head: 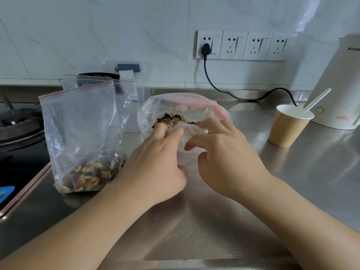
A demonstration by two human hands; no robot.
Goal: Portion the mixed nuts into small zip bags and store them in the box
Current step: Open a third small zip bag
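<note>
Mixed nuts (175, 118) lie inside a large open plastic bag (183, 106) at the centre of the steel tabletop (214, 221), directly ahead of both hands. The bag's mouth faces the person, with its long axis running left to right across the view.

The appliance (339, 82) stands at far right, with a paper cup (288, 127) holding a white spoon (317, 100) just beside it. A clear box (140, 82) stands against the wall behind the bags.

A small zip bag (81, 137), already part filled with nuts, stands upright to the left, near the left wrist. A second zip bag (124, 88) stands behind it.

Left hand (157, 162) and right hand (224, 158) sit close together at the near rim of the large bag, equally near it. Fingers of both are curled and pinch the rim film, apparently to spread the opening. Judged from this, the next reach goes forward, into the bag.
</note>
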